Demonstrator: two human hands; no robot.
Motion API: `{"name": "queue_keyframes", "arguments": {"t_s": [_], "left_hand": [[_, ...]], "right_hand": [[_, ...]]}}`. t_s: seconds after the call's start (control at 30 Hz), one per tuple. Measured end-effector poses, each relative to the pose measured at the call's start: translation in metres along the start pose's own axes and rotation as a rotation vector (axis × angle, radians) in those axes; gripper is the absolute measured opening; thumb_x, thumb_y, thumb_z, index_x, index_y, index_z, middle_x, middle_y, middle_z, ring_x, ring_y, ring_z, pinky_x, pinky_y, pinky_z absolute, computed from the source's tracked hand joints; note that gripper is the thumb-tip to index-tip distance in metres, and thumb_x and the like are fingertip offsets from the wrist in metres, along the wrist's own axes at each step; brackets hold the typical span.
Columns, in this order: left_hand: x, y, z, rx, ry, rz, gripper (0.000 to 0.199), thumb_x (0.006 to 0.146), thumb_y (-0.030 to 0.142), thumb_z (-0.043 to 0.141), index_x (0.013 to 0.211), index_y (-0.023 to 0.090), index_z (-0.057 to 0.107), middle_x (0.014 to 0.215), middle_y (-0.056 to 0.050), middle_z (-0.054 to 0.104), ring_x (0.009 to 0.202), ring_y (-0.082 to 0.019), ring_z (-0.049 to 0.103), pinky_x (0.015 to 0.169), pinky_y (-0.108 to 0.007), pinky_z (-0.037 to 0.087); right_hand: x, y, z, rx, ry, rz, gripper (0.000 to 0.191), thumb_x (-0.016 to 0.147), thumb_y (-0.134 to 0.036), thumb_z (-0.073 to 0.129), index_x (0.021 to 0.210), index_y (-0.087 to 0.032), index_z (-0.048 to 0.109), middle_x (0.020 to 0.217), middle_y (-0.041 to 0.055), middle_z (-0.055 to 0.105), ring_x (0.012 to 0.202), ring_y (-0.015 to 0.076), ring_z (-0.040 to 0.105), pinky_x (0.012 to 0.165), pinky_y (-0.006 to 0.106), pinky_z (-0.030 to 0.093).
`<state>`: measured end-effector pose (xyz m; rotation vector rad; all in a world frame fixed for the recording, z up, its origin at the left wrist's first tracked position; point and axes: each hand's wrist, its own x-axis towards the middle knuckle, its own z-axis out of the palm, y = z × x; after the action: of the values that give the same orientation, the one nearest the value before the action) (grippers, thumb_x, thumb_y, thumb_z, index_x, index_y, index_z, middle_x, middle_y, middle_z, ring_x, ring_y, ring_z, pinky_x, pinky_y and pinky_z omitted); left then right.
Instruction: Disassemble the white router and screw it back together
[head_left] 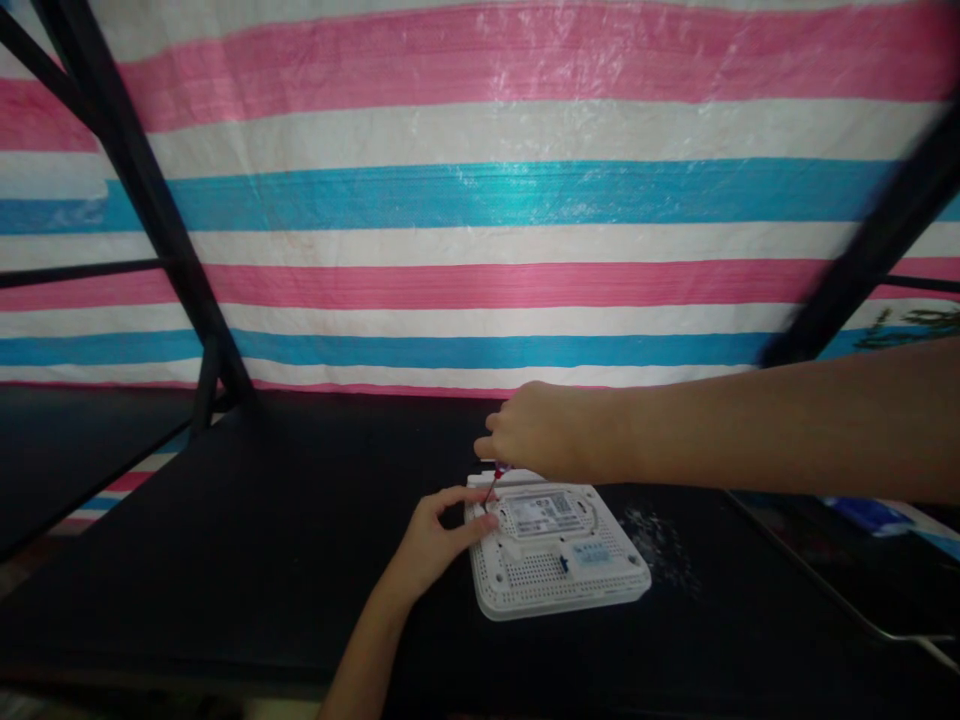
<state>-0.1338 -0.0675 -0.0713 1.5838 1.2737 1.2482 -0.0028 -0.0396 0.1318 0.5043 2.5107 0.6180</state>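
Observation:
A white, vented router-like box (536, 577) lies upside down on the black tabletop, its printed label facing up. My right hand (536, 430) is above its far left corner, fingers closed round a small screwdriver (501, 470). Only a little red and purple of the handle shows under the fingers. Its thin shaft slants down to the corner hole of the box. My left hand (442, 530) rests at the left edge of the box. Its thumb and forefinger are apart, on either side of the screwdriver tip. Its other fingers are mostly hidden.
Right of the box, whitish marks or bits (660, 545) are scattered on the black tabletop (300, 540). A dark flat panel with a pale rim (832, 590) lies farther right, a white cable (937, 655) beside it. Black metal posts (150, 200) stand before a striped sheet (480, 195).

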Motion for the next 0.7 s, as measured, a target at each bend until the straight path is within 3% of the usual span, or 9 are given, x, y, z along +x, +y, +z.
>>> {"name": "queue_keyframes", "arguments": {"t_s": [0.13,0.27,0.37,0.53,0.7], "left_hand": [[0.003,-0.001,0.001,0.044,0.051,-0.028,0.019,0.079,0.033,0.064,0.084,0.017,0.073,0.082,-0.004,0.076,0.078,-0.021,0.07,0.071,-0.029,0.054],[-0.002,-0.002,-0.021,0.207,0.199,-0.031,0.024,0.08,0.035,0.062,0.098,0.023,0.07,0.089,-0.002,0.075,0.088,-0.022,0.068,0.084,-0.034,0.05],[-0.008,-0.007,-0.045,0.36,0.318,-0.075,0.03,0.082,0.038,0.058,0.108,0.025,0.065,0.091,-0.003,0.074,0.092,-0.025,0.066,0.089,-0.042,0.046],[-0.009,-0.024,-0.056,0.49,0.258,-0.089,0.019,0.076,0.031,0.06,0.091,0.026,0.071,0.084,-0.001,0.072,0.084,-0.024,0.066,0.083,-0.04,0.05],[-0.004,-0.032,-0.052,0.453,0.234,-0.091,0.029,0.081,0.038,0.054,0.103,0.024,0.066,0.095,-0.002,0.074,0.09,-0.021,0.068,0.085,-0.037,0.053]], "right_hand": [[0.004,0.0,0.0,0.02,-0.009,-0.038,0.02,0.09,-0.019,0.052,0.108,-0.014,0.061,0.09,0.0033,0.064,0.082,0.013,0.062,0.073,0.029,0.051],[0.002,0.004,0.001,0.029,0.026,0.013,0.019,0.09,-0.017,0.052,0.106,-0.014,0.061,0.087,0.0021,0.064,0.081,0.012,0.062,0.074,0.028,0.05],[-0.007,0.016,0.003,0.042,0.072,0.114,0.018,0.089,-0.017,0.053,0.105,-0.014,0.063,0.084,0.0025,0.063,0.083,0.0122,0.062,0.067,0.022,0.039],[-0.039,0.046,0.022,0.121,0.002,0.243,0.021,0.088,-0.024,0.055,0.105,-0.017,0.064,0.085,0.0059,0.065,0.077,0.0146,0.063,0.056,0.022,0.023],[-0.068,0.063,0.064,0.196,-0.127,0.313,0.013,0.081,-0.015,0.059,0.091,-0.017,0.067,0.08,0.0085,0.066,0.072,0.0205,0.063,0.053,0.024,0.02]]}}
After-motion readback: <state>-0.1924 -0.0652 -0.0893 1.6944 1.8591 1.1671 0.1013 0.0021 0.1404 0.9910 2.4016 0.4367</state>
